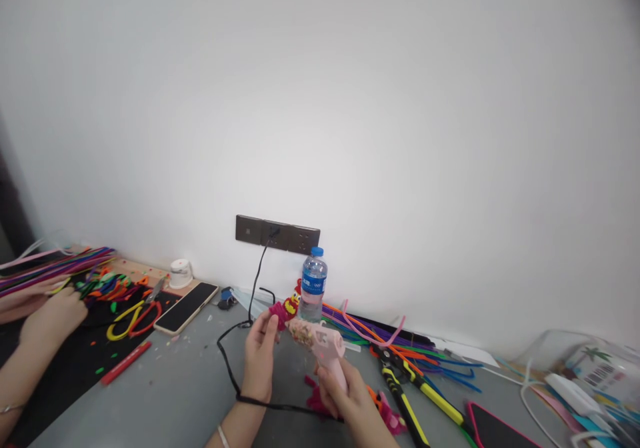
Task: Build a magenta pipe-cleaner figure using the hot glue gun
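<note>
Our right hand [347, 388] is wrapped round the handle of a pink glue gun [329, 349], fingers closed; its trigger is hidden behind them. Our left hand [259, 358] pinches a magenta fuzzy piece [281, 313] between thumb and fingers, left of the gun and in front of the wall. The nozzle points at that piece; we can't tell whether it touches. A red-and-yellow figure [293, 301] with a face sits right at the piece, seemingly joined to it, though the blur makes us unsure. Just behind stands a water bottle [314, 283], its base partly covered by the gun. A black cord [231, 366] runs from the wall socket [277, 233] across our left wrist.

Near side, more magenta and orange fuzzy work [393, 418] is mostly blocked by our right hand. To the right: yellow-and-black pliers [437, 398], a heap of pipe cleaners [435, 360] along the wall, and a pink-edged phone [497, 428] cut off at the bottom. Left: a pale-framed phone [187, 308], red marker [126, 363], scissors [125, 323]. Far left, a co-worker's hand [55, 320] is over black cloth; what it holds is hard to make out.
</note>
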Demonstrator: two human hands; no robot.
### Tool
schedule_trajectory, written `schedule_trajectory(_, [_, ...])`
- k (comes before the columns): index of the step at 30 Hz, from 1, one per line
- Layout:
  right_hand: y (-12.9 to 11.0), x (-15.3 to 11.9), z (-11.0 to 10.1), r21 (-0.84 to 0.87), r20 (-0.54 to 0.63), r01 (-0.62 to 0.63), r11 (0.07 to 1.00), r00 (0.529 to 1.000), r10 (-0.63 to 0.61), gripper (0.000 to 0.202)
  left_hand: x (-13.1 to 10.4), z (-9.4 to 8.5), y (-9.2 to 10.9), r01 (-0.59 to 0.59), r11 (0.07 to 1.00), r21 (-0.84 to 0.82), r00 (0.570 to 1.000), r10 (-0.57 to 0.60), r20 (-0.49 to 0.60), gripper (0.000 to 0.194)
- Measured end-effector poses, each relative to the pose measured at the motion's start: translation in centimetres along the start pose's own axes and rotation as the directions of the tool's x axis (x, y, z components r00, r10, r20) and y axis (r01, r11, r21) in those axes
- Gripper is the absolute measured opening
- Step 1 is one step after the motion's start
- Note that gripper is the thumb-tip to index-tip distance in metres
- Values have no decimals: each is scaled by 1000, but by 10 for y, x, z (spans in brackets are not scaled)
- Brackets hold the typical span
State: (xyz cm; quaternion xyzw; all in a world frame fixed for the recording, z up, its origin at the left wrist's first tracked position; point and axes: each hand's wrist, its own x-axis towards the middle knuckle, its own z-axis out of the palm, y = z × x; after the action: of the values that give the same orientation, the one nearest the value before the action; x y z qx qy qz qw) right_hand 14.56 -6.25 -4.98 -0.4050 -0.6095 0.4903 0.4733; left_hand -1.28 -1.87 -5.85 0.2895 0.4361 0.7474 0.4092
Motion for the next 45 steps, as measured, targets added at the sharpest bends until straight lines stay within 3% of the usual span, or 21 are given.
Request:
schedule_trajectory(10, [7,2,1,-27,-44,-29,999,999,28,51,1,0,0,43,998,-43,999,-45,-31,53])
schedule_trajectory(19, [-12,1,-7,9,6,9,1000,1000,-9,49,1,2,1,65,996,-67,994,-70,-82,55])
schedule_trajectory(29, [-5,3,-9,8,-89,47,999,995,-46,51,-9,12,11,119,992,-51,993,-117,33,50])
schedule_trajectory(37, [-10,1,-9,31,-60,44,999,997,-42,48,-14,14,15,127,992,-11,986,-125,110,42])
schedule_trajectory(45, [-4,4,-5,95,-68,50,994,997,-44,49,-11,13,11,127,992,7,983,-127,129,49])
